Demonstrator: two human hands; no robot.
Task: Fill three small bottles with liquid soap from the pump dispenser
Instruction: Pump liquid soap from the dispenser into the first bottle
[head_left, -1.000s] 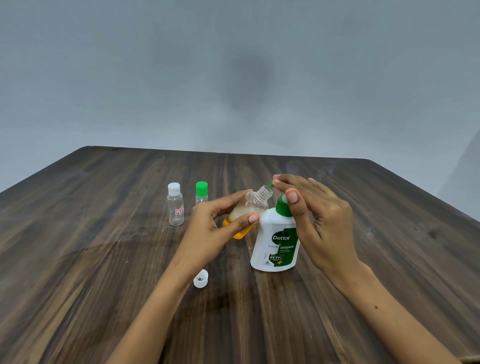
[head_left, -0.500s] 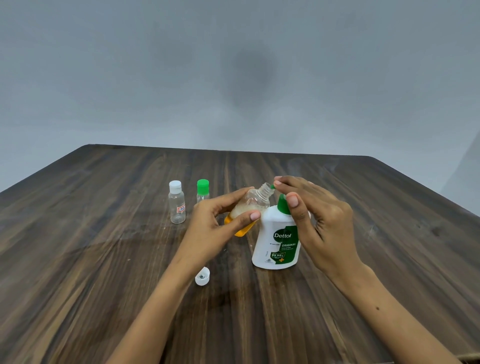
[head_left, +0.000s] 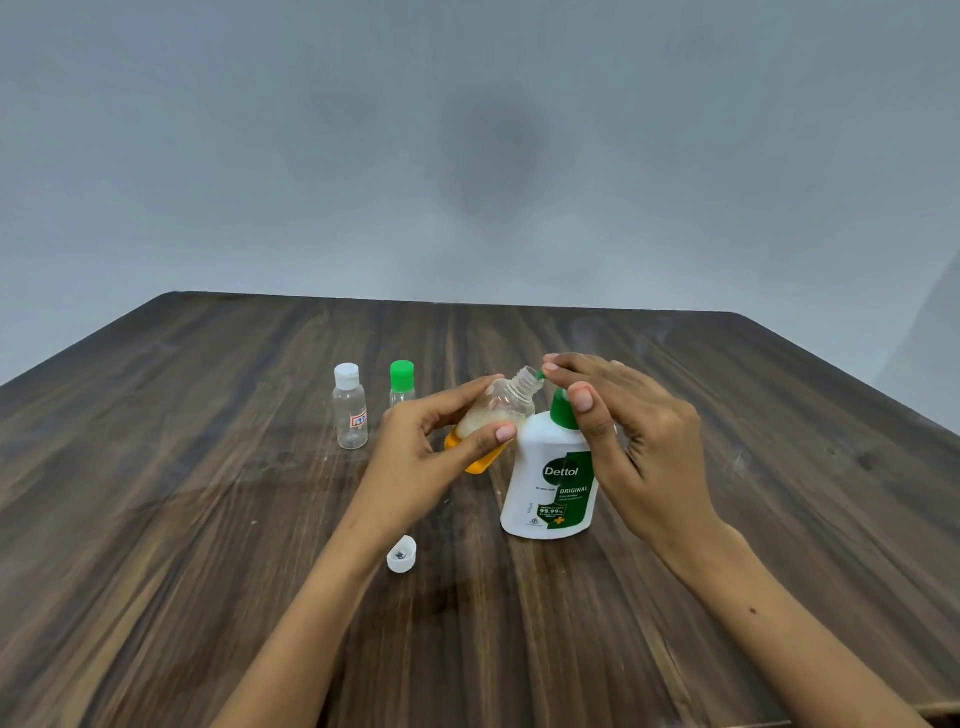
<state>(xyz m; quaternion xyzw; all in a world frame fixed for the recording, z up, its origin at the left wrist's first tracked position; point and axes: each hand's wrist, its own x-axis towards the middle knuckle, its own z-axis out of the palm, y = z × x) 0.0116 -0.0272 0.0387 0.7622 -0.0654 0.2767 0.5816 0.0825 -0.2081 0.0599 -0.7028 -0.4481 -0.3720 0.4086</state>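
Left hand (head_left: 431, 457) grips tilted bottle (head_left: 498, 415) (uncapped); right hand (head_left: 623, 431) fingers flat, pressing pump (head_left: 563, 410).

Left hand (head_left: 415, 457) holds tilted open bottle (head_left: 498, 415) at dispenser (head_left: 553, 483) spout; right hand (head_left: 634, 436) atop pump.

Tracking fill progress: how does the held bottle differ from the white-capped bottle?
The held bottle is uncapped, tilted in the left hand, with orange soap inside; the white-capped bottle stands upright on the table, capped, looking empty. Both are small and clear.
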